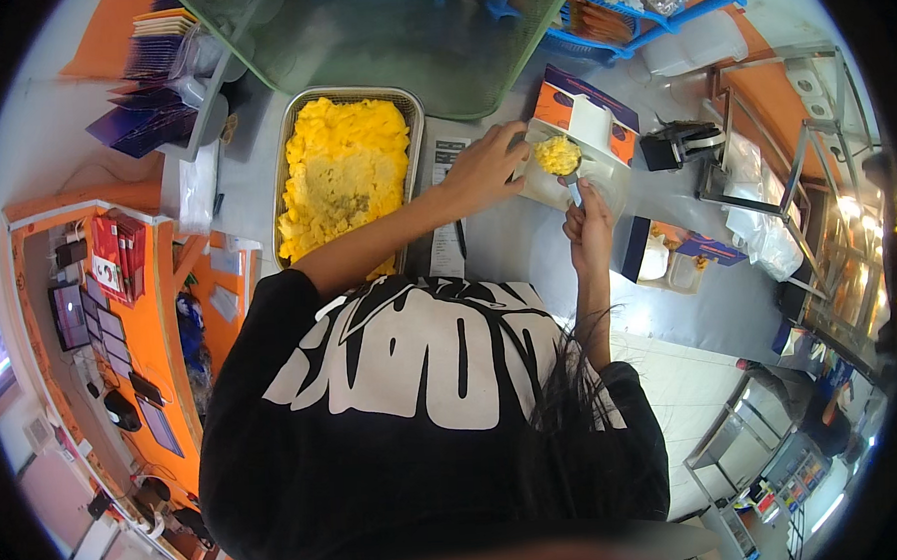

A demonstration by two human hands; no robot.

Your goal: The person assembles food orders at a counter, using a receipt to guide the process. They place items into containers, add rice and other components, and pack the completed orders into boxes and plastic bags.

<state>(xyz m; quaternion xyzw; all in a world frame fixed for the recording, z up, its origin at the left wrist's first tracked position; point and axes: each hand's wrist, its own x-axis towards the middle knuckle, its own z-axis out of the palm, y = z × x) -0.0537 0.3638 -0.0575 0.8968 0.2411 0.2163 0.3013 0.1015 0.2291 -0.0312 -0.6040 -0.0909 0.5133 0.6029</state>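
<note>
Gripped by its handle, a serving spoon [571, 181] is in my right hand [591, 222], its bowl heaped with fluffy yellow food [557, 156]. The spoon hangs over an open takeaway box [607, 185] with a pale interior and an orange and purple printed lid standing up at the back. Bent fingers of my left hand [486, 168] hold the box's left edge. Left of the box is a metal tray [417, 131] filled with the same yellow food, and my left forearm crosses its near right corner.
A green crate [379, 58] stands behind the tray, with blue baskets [638, 36] at the back right. Another filled takeaway box [678, 260] sits to the right, near a black device [681, 145]. A paper slip [449, 245] and pen [461, 239] lie beside the tray. Metal racks [753, 157] rise farther right.
</note>
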